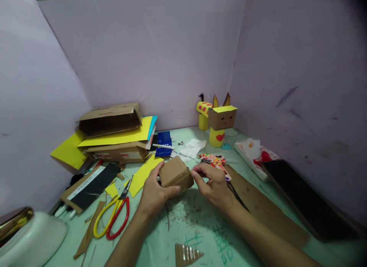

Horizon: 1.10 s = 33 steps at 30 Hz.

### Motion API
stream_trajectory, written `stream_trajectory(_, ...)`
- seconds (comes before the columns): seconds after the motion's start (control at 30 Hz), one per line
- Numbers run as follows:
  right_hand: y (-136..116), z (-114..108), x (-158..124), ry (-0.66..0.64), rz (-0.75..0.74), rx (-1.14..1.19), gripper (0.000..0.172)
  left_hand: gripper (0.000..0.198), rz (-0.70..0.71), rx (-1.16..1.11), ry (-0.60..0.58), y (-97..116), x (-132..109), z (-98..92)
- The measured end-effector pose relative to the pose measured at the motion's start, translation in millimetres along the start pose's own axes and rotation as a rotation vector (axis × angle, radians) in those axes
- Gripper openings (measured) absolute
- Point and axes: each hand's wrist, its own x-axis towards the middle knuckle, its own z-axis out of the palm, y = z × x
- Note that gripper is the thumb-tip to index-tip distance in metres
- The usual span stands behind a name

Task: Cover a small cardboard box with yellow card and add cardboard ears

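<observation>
A small brown cardboard box [175, 172] is tilted above the middle of the table. My left hand [157, 192] grips its left side, thumb along the near edge and fingers behind. At the box's right corner, my right hand [210, 183] has thumb and forefinger pinched together; whatever may be between the fingertips is too small to make out. Brown crumbs lie on the table below the box. Scissors [117, 213] with one yellow and one red handle rest left of my left hand. Near the front edge lies a triangular cardboard piece [187, 255] with shiny stripes.
Cardboard boxes [111, 121] and yellow sheets [123, 136] are stacked at the back left. A cardboard animal figure [222, 119] stands at the back right. A dark tablet-like slab [304, 198] and flat cardboard [258, 205] lie right. A white rounded object [43, 236] sits front left.
</observation>
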Motion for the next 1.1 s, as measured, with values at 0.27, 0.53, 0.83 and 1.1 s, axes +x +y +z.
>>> stream_trajectory(0.27, -3, 1, 3, -0.064, 0.2, 0.088, 0.022, 0.088, -0.009, -0.016, -0.01, -2, 2, -0.7)
stream_trajectory(0.53, 9, 7, 4, -0.003, 0.471, 0.36, 0.031, 0.086, 0.079, -0.01, -0.036, -6, 4, -8.2)
stream_trajectory(0.83, 4, 7, 10, 0.038, 0.654, 0.623, 0.049, 0.102, 0.29, 0.137, -0.053, -6, -4, -2.2)
stream_trajectory(1.1, -5, 13, 4, -0.245, 0.663, 0.679, 0.078, 0.091, 0.298, -0.115, -0.115, -12, -2, -5.8)
